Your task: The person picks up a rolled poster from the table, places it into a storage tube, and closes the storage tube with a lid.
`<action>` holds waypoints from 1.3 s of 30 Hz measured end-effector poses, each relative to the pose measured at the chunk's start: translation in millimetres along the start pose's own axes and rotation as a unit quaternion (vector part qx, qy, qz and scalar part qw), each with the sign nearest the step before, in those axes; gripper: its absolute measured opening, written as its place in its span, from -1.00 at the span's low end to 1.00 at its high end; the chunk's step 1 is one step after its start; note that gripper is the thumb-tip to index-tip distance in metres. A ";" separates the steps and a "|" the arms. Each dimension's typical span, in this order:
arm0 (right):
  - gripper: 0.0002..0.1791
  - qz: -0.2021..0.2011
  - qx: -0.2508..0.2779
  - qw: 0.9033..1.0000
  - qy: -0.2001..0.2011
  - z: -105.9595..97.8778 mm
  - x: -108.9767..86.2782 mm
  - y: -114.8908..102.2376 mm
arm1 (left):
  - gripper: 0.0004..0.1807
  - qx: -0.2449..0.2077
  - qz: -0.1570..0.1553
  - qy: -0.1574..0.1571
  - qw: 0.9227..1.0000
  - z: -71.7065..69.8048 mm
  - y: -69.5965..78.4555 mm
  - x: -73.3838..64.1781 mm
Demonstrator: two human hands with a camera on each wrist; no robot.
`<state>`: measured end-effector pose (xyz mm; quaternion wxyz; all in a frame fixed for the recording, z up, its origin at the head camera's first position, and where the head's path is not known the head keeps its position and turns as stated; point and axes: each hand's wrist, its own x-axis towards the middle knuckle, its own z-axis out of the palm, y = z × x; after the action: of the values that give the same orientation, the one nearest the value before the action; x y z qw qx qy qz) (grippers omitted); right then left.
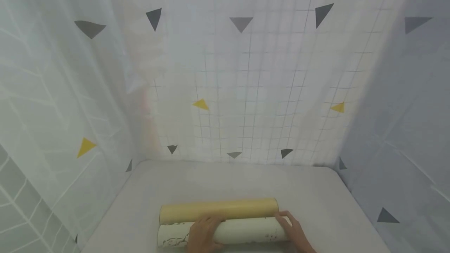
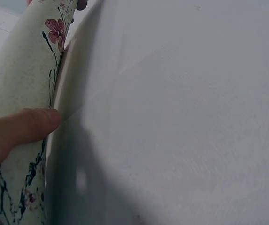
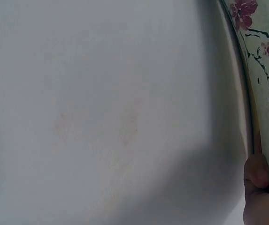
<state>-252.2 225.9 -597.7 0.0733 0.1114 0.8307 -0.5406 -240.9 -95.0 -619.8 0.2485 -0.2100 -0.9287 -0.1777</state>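
A long white tube-shaped piece, painted with dark branches and pink flowers, lies crosswise at the near part of the table. Right behind it, side by side, lies a plain yellow tube-shaped piece of about the same length. My left hand grips the white piece left of its middle, fingers over its top and far side. The left wrist view has the thumb lying across the flowered surface. At the right end, my right hand holds the white piece; in the right wrist view its fingers curl at the end edge.
Under everything is a white table with rounded far corners. Pale sheeting encloses it: a gridded back wall, a left side wall and a right side wall. Dark, grey and yellow triangles mark these walls.
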 end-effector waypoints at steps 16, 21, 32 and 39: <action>-0.32 -0.005 0.013 1.000 0.024 4.2 5.0 -5.9 | -0.07 0.033 0.007 0.057 0.998 3.2 3.1 2.7; -0.28 -0.009 0.021 1.000 0.006 2.5 5.4 -8.1 | -0.04 0.032 0.014 0.064 0.997 2.9 3.0 3.0; -0.29 0.003 0.027 1.000 -0.008 0.2 8.3 -1.8 | -0.01 0.030 0.024 0.062 0.997 4.0 2.5 3.0; -0.28 0.000 -0.006 1.000 0.016 2.8 9.5 6.6 | -0.03 0.043 0.058 0.065 0.995 13.2 -0.3 -0.5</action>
<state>-259.6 226.9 -606.9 0.0603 0.1196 0.8349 -0.5339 -245.8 -89.7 -630.9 0.3273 -0.2407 -0.9036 -0.1361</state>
